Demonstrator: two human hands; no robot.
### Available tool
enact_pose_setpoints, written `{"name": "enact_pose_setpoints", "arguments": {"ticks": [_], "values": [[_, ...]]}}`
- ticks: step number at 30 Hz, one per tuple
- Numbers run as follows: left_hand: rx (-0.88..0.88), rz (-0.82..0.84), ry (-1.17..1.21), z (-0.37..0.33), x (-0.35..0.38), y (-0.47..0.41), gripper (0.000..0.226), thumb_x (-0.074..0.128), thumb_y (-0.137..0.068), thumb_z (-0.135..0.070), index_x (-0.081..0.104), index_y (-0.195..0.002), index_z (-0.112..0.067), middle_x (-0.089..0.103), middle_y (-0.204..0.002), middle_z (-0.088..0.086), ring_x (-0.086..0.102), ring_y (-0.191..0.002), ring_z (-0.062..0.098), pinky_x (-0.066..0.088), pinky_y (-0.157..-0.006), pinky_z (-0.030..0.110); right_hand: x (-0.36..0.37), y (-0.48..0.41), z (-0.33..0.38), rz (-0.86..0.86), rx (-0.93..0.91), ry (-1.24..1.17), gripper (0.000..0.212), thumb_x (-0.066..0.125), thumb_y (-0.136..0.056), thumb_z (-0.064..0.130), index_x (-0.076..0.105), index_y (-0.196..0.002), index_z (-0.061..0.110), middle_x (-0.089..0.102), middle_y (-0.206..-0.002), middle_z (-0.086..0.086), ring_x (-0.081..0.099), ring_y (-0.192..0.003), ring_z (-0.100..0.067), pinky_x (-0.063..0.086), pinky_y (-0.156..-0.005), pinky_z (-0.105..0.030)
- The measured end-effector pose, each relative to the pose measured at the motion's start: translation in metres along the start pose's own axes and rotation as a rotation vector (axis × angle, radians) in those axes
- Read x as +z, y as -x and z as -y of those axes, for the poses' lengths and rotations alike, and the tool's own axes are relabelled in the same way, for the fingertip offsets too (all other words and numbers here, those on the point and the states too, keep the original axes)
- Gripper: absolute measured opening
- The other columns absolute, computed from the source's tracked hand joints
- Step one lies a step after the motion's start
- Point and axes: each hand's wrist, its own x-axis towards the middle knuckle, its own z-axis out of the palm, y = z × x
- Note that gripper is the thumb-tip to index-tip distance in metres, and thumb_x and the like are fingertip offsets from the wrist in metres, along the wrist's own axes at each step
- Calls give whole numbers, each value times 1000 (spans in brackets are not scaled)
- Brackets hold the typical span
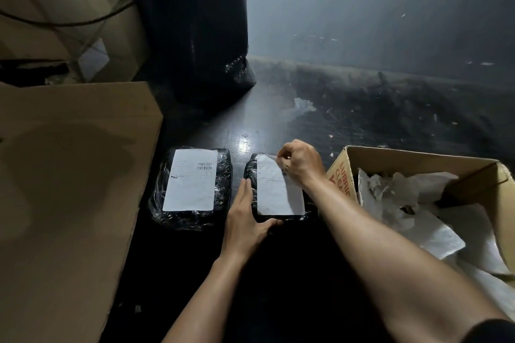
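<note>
The work sits low on a dark, glossy floor [267, 125] that catches one bright spot of light just beyond the parcels. Two black, film-wrapped parcels lie side by side, near each other but apart. The right parcel [250, 171] carries a white label [276, 198] on its top face. The right hand [299, 164] has its grip closed on that label, with curled fingertips pinching its far right corner. The left hand [245, 220] is open: its straight fingers lie along the parcel's left edge and the thumb reaches across the near edge. The left parcel [224, 175] lies untouched, and its own printed label [192, 181] lies flat with a barcode near its far end.

A large brown cardboard box [69, 175] stands just to the left of the parcels. To the right is an open carton [418, 156] with red lettering on its side, holding crumpled white paper [390, 195]. Beyond the parcels a tall roll of black bubble wrap [200, 36] stands upright. Stacked brown cartons [83, 3] sit to its left, with a dark cable [69, 22] drooping across them. The far floor is dusty and strewn with small pale scraps [303, 104]. It ends at a dim grey wall [390, 8] with a rough, grimy strip along its foot.
</note>
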Motion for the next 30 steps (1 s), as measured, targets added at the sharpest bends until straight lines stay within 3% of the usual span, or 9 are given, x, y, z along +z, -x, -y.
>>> {"name": "enact_pose_setpoints", "arguments": {"ticks": [5,8,11,16,18,25,30], "values": [[28,-20,6,0,2,3,119,91,-61,-33,21,-153,-5,19,-161,6,17,-149,11,4,-111,2,0,0,3,24,72,-59,5,75,-87,23,75,-92,21,72,-97,-2,65,-90,-21,46,-70,-28],[38,-18,-1,-1,3,4,124,92,-59,-41,20,-154,-6,18,-162,5,14,-148,9,4,-111,2,-5,-7,5,109,134,-116,32,79,-83,23,73,-115,21,74,-106,-4,67,-96,-22,52,-79,-24],[28,-27,10,0,4,3,126,92,-58,-39,18,-154,-6,19,-162,6,13,-143,1,4,-108,-1,-5,-9,6,127,142,-94,17,78,-85,22,80,-101,19,77,-100,-1,66,-83,-15,40,-59,-12],[-10,-52,41,1,6,3,121,92,-57,-36,23,-153,-9,21,-161,4,17,-143,-1,7,-109,0,5,6,12,-67,116,-72,8,75,-87,26,81,-88,21,66,-88,3,58,-83,-15,50,-79,-32],[-33,-76,64,2,7,4,120,93,-56,-36,27,-153,-9,25,-160,3,21,-142,-2,10,-108,0,12,15,13,-136,58,-55,10,72,-89,25,81,-88,20,60,-85,3,54,-84,-17,47,-86,-38],[-42,-96,66,1,8,4,117,93,-56,-37,32,-150,-6,31,-157,6,26,-139,-1,13,-107,-1,22,32,17,-244,5,-86,16,70,-90,31,80,-91,18,63,-86,-3,57,-88,-24,39,-84,-42],[-35,-91,44,1,7,5,117,92,-56,-40,32,-150,-5,33,-157,7,31,-142,7,14,-107,0,27,40,18,-309,-19,-79,12,69,-89,20,80,-85,17,62,-81,-2,57,-84,-26,34,-80,-38]]}}
